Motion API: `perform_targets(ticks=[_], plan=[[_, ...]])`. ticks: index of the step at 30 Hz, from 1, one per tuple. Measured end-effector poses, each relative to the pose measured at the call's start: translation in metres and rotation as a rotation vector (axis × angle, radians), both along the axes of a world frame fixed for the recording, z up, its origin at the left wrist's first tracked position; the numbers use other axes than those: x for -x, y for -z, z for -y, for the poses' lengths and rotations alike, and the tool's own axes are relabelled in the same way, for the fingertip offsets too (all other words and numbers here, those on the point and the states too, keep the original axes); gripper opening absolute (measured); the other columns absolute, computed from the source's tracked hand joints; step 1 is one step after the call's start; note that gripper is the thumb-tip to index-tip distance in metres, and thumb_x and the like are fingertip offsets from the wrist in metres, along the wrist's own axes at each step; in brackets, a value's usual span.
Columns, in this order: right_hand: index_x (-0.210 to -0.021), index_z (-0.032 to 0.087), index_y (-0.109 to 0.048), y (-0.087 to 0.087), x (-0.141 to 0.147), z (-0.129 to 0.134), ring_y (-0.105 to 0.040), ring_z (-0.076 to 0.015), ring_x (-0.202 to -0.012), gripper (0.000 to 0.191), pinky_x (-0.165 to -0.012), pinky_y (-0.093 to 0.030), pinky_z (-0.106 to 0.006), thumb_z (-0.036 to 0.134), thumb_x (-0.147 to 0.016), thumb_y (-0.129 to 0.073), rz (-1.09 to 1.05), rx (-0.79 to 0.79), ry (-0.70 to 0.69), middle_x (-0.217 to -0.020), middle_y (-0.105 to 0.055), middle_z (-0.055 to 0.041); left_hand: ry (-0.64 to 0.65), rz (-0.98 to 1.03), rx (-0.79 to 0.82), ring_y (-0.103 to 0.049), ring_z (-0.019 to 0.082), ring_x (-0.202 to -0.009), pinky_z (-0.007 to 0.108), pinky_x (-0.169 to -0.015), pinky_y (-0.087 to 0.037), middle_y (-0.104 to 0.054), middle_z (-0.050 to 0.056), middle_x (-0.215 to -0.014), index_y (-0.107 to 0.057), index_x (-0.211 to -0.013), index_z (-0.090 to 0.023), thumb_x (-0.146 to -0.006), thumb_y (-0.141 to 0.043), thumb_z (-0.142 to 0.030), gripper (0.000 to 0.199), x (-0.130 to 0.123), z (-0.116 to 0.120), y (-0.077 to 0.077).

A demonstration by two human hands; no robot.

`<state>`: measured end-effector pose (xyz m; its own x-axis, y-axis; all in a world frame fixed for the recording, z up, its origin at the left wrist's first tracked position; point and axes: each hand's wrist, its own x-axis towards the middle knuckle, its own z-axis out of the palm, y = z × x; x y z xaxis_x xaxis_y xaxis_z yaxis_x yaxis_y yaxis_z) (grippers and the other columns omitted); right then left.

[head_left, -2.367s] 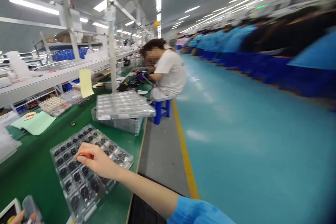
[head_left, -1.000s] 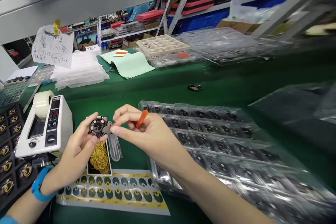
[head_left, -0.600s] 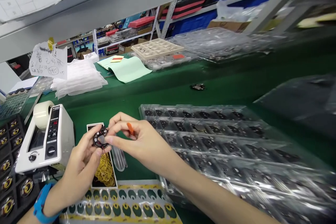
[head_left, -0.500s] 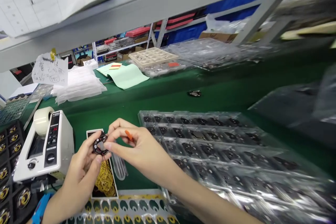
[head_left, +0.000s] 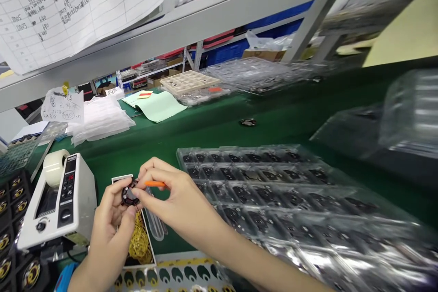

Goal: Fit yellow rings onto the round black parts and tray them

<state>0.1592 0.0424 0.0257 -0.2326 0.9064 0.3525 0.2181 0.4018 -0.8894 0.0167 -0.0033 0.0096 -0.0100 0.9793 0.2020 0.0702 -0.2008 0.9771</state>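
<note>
At far left, a black tray (head_left: 18, 237) of round parts with golden rings, cut off by the edge. Next, on the green worktop (head_left: 157, 139), a white tape dispenser (head_left: 78, 203), red digits lit. Farther back, a pile of white sheets (head_left: 102, 118). Then the left hand (head_left: 111, 230), fingers clamped on a round black part (head_left: 130, 197), above a white-rimmed box (head_left: 122, 177) of yellow bands (head_left: 139, 239). Just beside the box, a clear plastic piece (head_left: 157, 228); nearer, a sticker sheet (head_left: 178, 276). To the right, the right hand (head_left: 174, 194), fingers clamped on an orange stick (head_left: 155, 184), thumb and index tips at the part's right edge; cannot tell whether anything thin lies between. Onward, a clear compartment tray (head_left: 246, 184) of dark pieces (head_left: 242, 194), with a loose dark disc (head_left: 247, 122) beyond. At far right, clear plastic trays (head_left: 415, 114).
</note>
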Motion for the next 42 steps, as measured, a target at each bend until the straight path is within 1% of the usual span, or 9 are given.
perform_targets(ticks=[2, 6, 8, 12, 21, 24, 30, 38, 42], plan=[[-0.062, 0.018, -0.056, 0.001, 0.0, 0.0, -0.057, -0.014, -0.073, 0.019, -0.063, -0.045, -0.027, 0.009, -0.079, -0.061, 0.025, -0.025, 0.019, -0.082, -0.055, -0.001, 0.003, -0.02, -0.021, -0.065, 0.021, -0.112, 0.028, -0.093, -0.056, -0.067, 0.007, -0.124, -0.061, -0.117, -0.024, -0.091, -0.057, -0.027, 0.026, -0.001, -0.001, 0.001], [-0.064, 0.017, -0.054, 0.002, -0.001, 0.0, -0.058, -0.0135, -0.072, 0.019, -0.064, -0.043, -0.027, 0.009, -0.08, -0.062, 0.073, -0.094, 0.046, -0.081, -0.055, 0.0002, -0.085, -0.044, -0.047, -0.066, 0.02, -0.108, 0.025, -0.086, -0.056, -0.067, 0.007, -0.122, -0.062, -0.114, -0.024, -0.09, -0.057, -0.025, 0.024, -0.005, -0.002, 0.001], [-0.065, 0.017, -0.054, 0.002, -0.002, 0.0, -0.057, -0.0131, -0.071, 0.019, -0.063, -0.043, -0.027, 0.009, -0.08, -0.061, 0.092, -0.12, 0.055, -0.08, -0.056, 0.0004, -0.09, -0.061, -0.051, -0.067, 0.02, -0.106, 0.025, -0.083, -0.056, -0.066, 0.008, -0.122, -0.061, -0.114, -0.023, -0.09, -0.057, -0.024, 0.024, -0.005, -0.002, 0.001], [-0.067, 0.017, -0.054, 0.003, -0.004, 0.001, -0.057, -0.0128, -0.069, 0.017, -0.062, -0.043, -0.026, 0.008, -0.079, -0.061, 0.115, -0.162, 0.067, -0.082, -0.058, 0.0002, -0.011, -0.109, -0.071, -0.067, 0.02, -0.106, 0.023, -0.082, -0.056, -0.067, 0.008, -0.122, -0.06, -0.116, -0.024, -0.09, -0.058, -0.022, 0.026, 0.0, -0.006, 0.004], [-0.069, 0.018, -0.056, 0.007, -0.002, -0.002, -0.059, -0.0128, -0.068, 0.016, -0.06, -0.043, -0.025, 0.004, -0.076, -0.06, 0.157, -0.213, 0.077, -0.082, -0.06, 0.0002, 0.033, -0.112, -0.134, -0.069, 0.016, -0.099, 0.019, -0.077, -0.055, -0.069, 0.005, -0.111, -0.06, -0.113, -0.025, -0.088, -0.056, -0.016, 0.026, 0.001, -0.011, 0.004], [-0.07, 0.019, -0.057, 0.008, -0.001, -0.001, -0.06, -0.0133, -0.068, 0.016, -0.059, -0.043, -0.025, 0.004, -0.075, -0.059, 0.181, -0.23, 0.094, -0.082, -0.061, -0.0001, -0.015, -0.088, -0.161, -0.069, 0.015, -0.095, 0.017, -0.074, -0.055, -0.07, 0.005, -0.107, -0.062, -0.109, -0.025, -0.088, -0.058, -0.019, 0.022, -0.001, -0.011, 0.006], [-0.072, 0.019, -0.057, 0.016, 0.001, 0.002, -0.058, -0.013, -0.066, 0.015, -0.052, -0.041, -0.023, 0.004, -0.075, -0.056, 0.21, -0.314, 0.117, -0.081, -0.062, -0.001, -0.117, -0.013, -0.16, -0.069, 0.017, -0.099, 0.018, -0.076, -0.054, -0.071, 0.007, -0.103, -0.064, -0.101, -0.02, -0.088, -0.062, -0.024, 0.014, -0.006, -0.014, 0.011], [-0.079, 0.018, -0.057, 0.026, 0.006, 0.002, -0.06, -0.0136, -0.066, 0.011, -0.054, -0.043, -0.024, 0.012, -0.088, -0.054, 0.118, -0.581, 0.152, -0.081, -0.062, -0.0044, -0.067, 0.14, -0.069, -0.071, 0.013, -0.081, 0.014, -0.069, -0.054, -0.075, 0.006, -0.09, -0.061, -0.098, -0.017, -0.083, -0.07, -0.028, 0.02, -0.003, -0.017, 0.006], [-0.081, 0.019, -0.05, 0.027, 0.008, 0.001, -0.057, -0.0126, -0.063, 0.01, -0.053, -0.042, -0.024, 0.015, -0.087, -0.057, 0.06, -0.568, 0.206, -0.079, -0.061, -0.0024, -0.066, 0.169, -0.072, -0.072, 0.014, -0.081, 0.016, -0.067, -0.055, -0.075, 0.006, -0.09, -0.06, -0.098, -0.017, -0.082, -0.072, -0.03, 0.024, -0.003, -0.015, 0.005]])
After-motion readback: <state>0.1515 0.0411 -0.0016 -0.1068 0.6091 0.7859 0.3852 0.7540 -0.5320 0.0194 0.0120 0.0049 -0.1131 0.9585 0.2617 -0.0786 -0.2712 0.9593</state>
